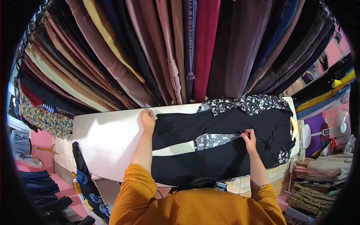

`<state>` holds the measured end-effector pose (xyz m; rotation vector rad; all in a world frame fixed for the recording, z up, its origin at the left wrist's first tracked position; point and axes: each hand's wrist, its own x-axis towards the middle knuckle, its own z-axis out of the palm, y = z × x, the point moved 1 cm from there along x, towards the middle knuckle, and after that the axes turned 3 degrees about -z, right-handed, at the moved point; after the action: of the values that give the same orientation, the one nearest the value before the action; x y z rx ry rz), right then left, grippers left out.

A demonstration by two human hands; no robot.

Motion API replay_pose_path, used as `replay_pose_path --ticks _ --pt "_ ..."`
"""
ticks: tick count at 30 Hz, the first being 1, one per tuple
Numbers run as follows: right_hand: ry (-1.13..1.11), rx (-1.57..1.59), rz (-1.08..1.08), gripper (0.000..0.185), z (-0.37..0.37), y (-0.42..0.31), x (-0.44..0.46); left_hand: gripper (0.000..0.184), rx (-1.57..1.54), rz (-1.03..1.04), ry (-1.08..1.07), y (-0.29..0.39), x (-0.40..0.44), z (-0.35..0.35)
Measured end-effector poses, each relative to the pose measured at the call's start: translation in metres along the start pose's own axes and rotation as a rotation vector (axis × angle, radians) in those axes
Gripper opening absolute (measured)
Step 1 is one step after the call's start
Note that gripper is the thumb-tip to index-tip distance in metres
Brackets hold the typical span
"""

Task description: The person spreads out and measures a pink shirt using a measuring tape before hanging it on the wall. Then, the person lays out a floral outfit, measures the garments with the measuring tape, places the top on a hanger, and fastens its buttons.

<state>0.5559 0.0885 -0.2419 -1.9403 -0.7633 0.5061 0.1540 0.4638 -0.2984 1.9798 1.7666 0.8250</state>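
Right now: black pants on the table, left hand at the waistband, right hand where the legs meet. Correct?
No, the left hand's place is wrong: the head view shows it at a leg hem. The rest holds: black pants on the table, right hand where the legs meet.

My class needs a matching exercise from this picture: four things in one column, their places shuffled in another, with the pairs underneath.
Column one
1. Bare left hand
2. Bare right hand
3. White round fan
4. Magenta hanging cloth garment

Column two
A. Past the right end of the flat white table
B. Where the two legs of the black cloth trousers meet
C. In the row beyond the table's far edge
D. At the hem end of one trouser leg

Pairs: 1-D, 2-B, 3-A, 4-C
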Motion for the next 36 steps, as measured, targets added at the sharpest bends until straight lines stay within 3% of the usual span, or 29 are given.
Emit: replay_pose_path --ticks 3,5,8,12,14,16,18,20,22,24,26,31,33,36 --pt "0.015 -0.050 -0.014 0.030 -0.001 0.001 -0.001 0.017 -0.018 0.003 -0.021 0.014 0.002 -0.011" --pt "0.023 -0.074 -0.004 0.032 -0.001 -0.002 -0.003 0.019 0.047 0.019 -0.313 0.052 -0.014 -0.030" --pt "0.055 -0.060 0.010 0.032 -0.001 -0.002 -0.001 0.020 0.120 0.079 -0.384 0.050 -0.023 -0.023" --pt "0.138 -0.072 0.015 0.032 -0.009 -0.012 -0.003 0.013 0.047 0.106 -0.029 0.041 0.002 -0.027" --pt "0.119 0.039 0.081 0.027 -0.009 -0.001 -0.006 0.016 0.083 0.063 -0.109 0.058 0.012 -0.046" --pt "-0.033 -0.131 -0.012 0.028 -0.013 -0.012 -0.012 0.021 0.062 0.110 -0.077 0.057 0.016 -0.049" --pt "-0.032 -0.061 0.018 0.029 -0.014 -0.013 -0.012 0.023 0.159 0.253 -0.051 0.059 0.010 -0.062" --pt "-0.003 0.067 0.029 0.027 -0.013 -0.029 -0.017 0.029 0.207 0.335 -0.100 0.069 -0.023 -0.070" --pt "0.003 0.247 0.038 0.023 -0.016 -0.051 -0.026 0.051 0.128 0.439 -0.201 0.064 -0.071 -0.074" --pt "-0.018 0.331 0.124 0.022 -0.018 -0.077 -0.037 0.059 0.305 0.431 -0.379 0.048 -0.109 -0.073" --pt "-0.059 0.332 0.159 0.023 -0.020 -0.098 -0.044 0.059 0.388 0.382 -0.352 0.037 -0.110 -0.075" --pt "-0.632 0.133 0.196 0.034 0.005 -0.133 -0.066 0.055 0.538 0.269 -0.167 0.026 -0.111 -0.104" --pt "-0.827 -0.018 0.228 0.038 0.020 -0.130 -0.076 0.044 0.168 0.138 -0.134 0.017 -0.132 -0.132" --pt "-0.980 -0.171 0.309 0.043 0.038 -0.089 -0.091 0.039 0.166 -0.139 -0.055 -0.010 -0.207 -0.167"
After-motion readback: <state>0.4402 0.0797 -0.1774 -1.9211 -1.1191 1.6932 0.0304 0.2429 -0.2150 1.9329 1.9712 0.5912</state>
